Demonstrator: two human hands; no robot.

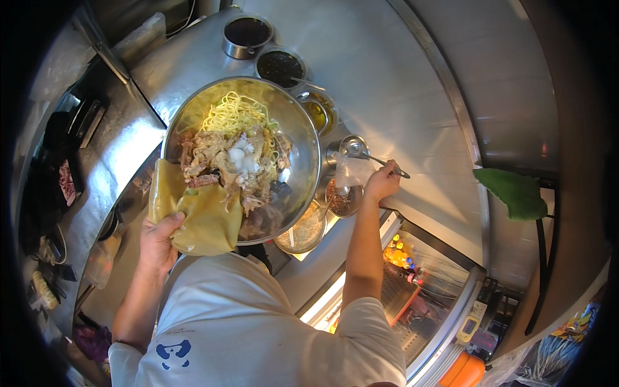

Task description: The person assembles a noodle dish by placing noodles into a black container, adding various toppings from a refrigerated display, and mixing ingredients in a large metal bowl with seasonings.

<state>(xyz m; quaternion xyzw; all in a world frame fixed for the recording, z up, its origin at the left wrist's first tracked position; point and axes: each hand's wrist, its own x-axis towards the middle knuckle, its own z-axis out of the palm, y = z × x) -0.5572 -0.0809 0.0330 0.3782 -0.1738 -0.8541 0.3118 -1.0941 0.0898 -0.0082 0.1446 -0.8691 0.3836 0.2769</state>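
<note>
A large shiny metal bowl (pixel 303 187) holds yellow noodles (pixel 235 113), pieces of cooked meat or similar food (pixel 216 151) and a heap of white grains (pixel 244 158). My left hand (pixel 161 242) is closed at the bowl's near left edge, thumb on top of a smooth, pale yellow cloth-like sheet (pixel 206 219) that hangs over the rim into the bowl. My right hand (pixel 383 182) grips the handle of a small metal ladle (pixel 396 170). The ladle's head is over or in a small metal pot (pixel 334 152) right of the bowl; which one, I cannot tell.
Pots of dark sauce (pixel 247 31), dark green sauce (pixel 280 66) and yellow oil (pixel 316 115) stand behind the bowl. Nearer are reddish bits in a container (pixel 338 197) and a pan of ground seasoning (pixel 303 229). A glass-topped cooler (pixel 425 277) lies at the right.
</note>
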